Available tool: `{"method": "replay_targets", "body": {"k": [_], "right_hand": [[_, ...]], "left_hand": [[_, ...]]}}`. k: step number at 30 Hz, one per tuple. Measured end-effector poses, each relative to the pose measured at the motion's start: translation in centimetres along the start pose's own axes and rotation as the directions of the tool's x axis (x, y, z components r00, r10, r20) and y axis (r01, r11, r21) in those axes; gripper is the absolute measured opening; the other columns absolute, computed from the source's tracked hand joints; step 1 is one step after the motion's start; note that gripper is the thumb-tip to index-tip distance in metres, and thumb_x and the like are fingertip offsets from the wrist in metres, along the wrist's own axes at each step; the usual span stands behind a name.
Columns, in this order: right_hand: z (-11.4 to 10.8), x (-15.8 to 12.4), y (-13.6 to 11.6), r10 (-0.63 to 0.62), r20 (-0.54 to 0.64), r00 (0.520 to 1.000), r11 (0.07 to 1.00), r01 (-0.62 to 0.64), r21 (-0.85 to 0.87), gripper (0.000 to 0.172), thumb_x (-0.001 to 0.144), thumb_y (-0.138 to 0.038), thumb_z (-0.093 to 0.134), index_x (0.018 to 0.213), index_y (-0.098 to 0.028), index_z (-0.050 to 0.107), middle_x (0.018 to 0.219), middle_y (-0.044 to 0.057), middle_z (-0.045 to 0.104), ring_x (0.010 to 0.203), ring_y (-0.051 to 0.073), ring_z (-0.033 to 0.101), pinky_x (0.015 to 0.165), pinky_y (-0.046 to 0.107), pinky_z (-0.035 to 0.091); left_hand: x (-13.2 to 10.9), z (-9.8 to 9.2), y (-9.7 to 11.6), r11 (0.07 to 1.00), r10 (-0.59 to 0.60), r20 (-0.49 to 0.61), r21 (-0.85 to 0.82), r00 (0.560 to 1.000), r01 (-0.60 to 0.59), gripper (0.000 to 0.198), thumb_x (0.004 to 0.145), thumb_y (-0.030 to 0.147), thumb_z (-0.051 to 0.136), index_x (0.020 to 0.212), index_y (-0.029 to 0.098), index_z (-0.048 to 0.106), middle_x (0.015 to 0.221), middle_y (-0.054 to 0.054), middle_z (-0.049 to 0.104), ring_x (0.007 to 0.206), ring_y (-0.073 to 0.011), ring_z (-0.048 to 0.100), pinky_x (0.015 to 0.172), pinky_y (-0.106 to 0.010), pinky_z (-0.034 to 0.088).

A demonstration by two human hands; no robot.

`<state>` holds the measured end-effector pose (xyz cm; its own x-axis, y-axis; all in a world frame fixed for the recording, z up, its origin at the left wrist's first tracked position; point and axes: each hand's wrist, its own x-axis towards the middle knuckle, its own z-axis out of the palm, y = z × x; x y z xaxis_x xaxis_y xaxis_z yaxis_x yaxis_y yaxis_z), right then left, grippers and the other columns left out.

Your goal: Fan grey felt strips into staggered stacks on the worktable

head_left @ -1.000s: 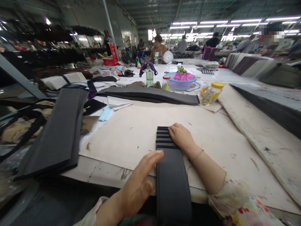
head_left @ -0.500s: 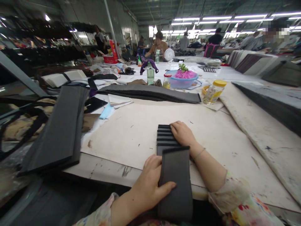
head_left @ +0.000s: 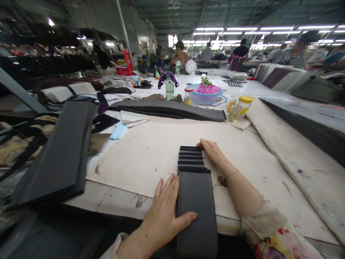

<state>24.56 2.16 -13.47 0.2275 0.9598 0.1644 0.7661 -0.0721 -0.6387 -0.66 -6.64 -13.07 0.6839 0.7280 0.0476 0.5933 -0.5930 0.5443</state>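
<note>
A staggered pile of dark grey strips (head_left: 195, 180) lies on the pale board (head_left: 151, 151) at the table's near edge, running away from me and overhanging the edge. My left hand (head_left: 168, 208) lies flat along the pile's left side, fingers stretched out and thumb across the top strip. My right hand (head_left: 212, 151) rests along the right side of the pile's far end, fingers extended and touching the strips' edges. Neither hand grips anything.
A thick stack of dark sheets (head_left: 59, 154) overhangs the table at left. A long fanned row of dark sheets (head_left: 172, 108) lies across the back. Beyond it stand a yellow-lidded jar (head_left: 239, 108), a blue bowl (head_left: 206, 95) and bottles. People work at far tables.
My left hand slid the top strip forward and flattened beside the pile. My right hand moved from on top of the far strips to their right edge, fingers straightened.
</note>
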Motion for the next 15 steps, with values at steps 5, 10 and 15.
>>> {"method": "replay_targets", "body": {"k": [5, 10, 15], "right_hand": [[-0.1, 0.3, 0.3, 0.059, -0.039, 0.997, 0.995, -0.056, 0.082, 0.037, 0.085, -0.038, 0.036, 0.071, -0.018, 0.063, 0.09, 0.009, 0.065, 0.095, 0.02, 0.054, 0.088, 0.032, 0.034], [-0.5, 0.2, 0.1, 0.122, -0.014, 0.992, 0.958, -0.114, 0.263, 0.044, 0.081, -0.051, 0.038, 0.06, -0.018, 0.058, 0.071, 0.006, 0.063, 0.08, 0.02, 0.056, 0.079, 0.034, 0.039], [-2.3, -1.0, -1.2, 0.132, 0.047, 0.99, 0.835, -0.137, 0.532, 0.056, 0.08, -0.064, 0.028, 0.084, -0.019, 0.06, 0.077, 0.003, 0.066, 0.072, 0.018, 0.06, 0.066, 0.03, 0.047]], "left_hand": [[-0.1, 0.1, 0.1, 0.998, 0.037, 0.007, -0.045, 0.999, -0.037, 0.081, 0.075, 0.043, 0.057, 0.138, 0.017, 0.014, 0.14, -0.015, 0.029, 0.131, -0.0284, 0.023, 0.108, -0.056, 0.009], [-0.8, 0.9, 0.0, 0.984, 0.052, -0.023, -0.169, 0.998, -0.055, 0.078, 0.076, 0.035, 0.057, 0.139, 0.018, 0.013, 0.142, -0.013, 0.026, 0.131, -0.0279, 0.023, 0.108, -0.051, 0.02], [-1.0, 0.8, -0.1, 0.95, 0.013, -0.028, -0.312, 1.0, -0.021, 0.074, 0.078, 0.028, 0.055, 0.139, 0.023, 0.012, 0.143, -0.009, 0.025, 0.129, -0.0252, 0.027, 0.107, -0.044, 0.027]]}}
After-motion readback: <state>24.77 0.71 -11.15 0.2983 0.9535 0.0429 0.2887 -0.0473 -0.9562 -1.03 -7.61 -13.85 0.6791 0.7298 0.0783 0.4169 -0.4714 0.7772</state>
